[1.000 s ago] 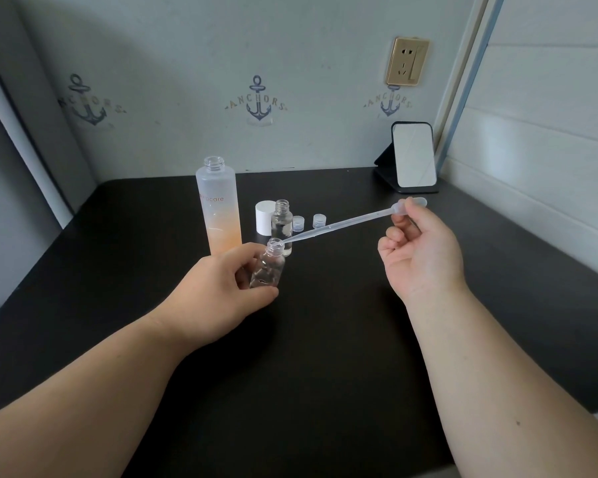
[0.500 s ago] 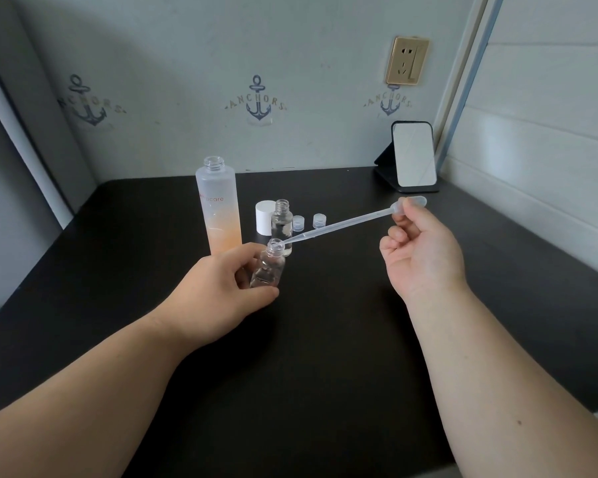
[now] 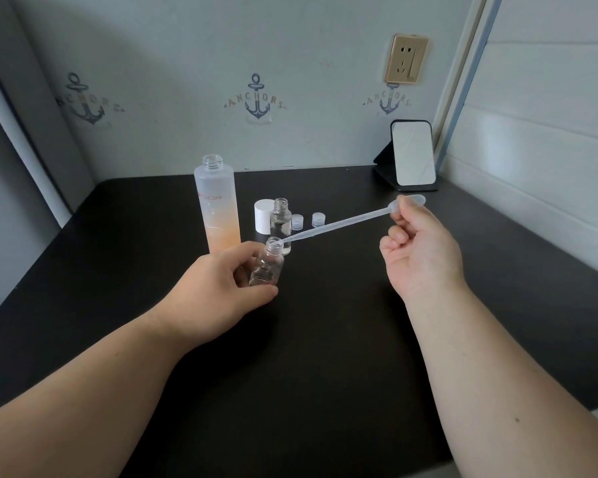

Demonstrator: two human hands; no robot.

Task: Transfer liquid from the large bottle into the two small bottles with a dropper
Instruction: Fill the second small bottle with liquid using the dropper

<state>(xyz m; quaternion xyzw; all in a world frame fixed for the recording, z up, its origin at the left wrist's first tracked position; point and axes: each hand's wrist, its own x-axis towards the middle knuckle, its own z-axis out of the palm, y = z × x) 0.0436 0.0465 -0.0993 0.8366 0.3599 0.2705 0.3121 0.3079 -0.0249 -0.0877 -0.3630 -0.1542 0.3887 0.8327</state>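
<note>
Black table (image 3: 325, 339); peach-tinted large bottle (image 3: 218, 215)

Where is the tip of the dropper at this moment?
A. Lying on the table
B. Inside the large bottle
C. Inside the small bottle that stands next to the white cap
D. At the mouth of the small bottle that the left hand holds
D: the dropper, held at its bulb by the right hand, reaches with its tip the open mouth of the small bottle in the left hand.

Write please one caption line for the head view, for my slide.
Left hand tilts a small bottle while right hand holds the dropper, tip at its mouth.
</note>
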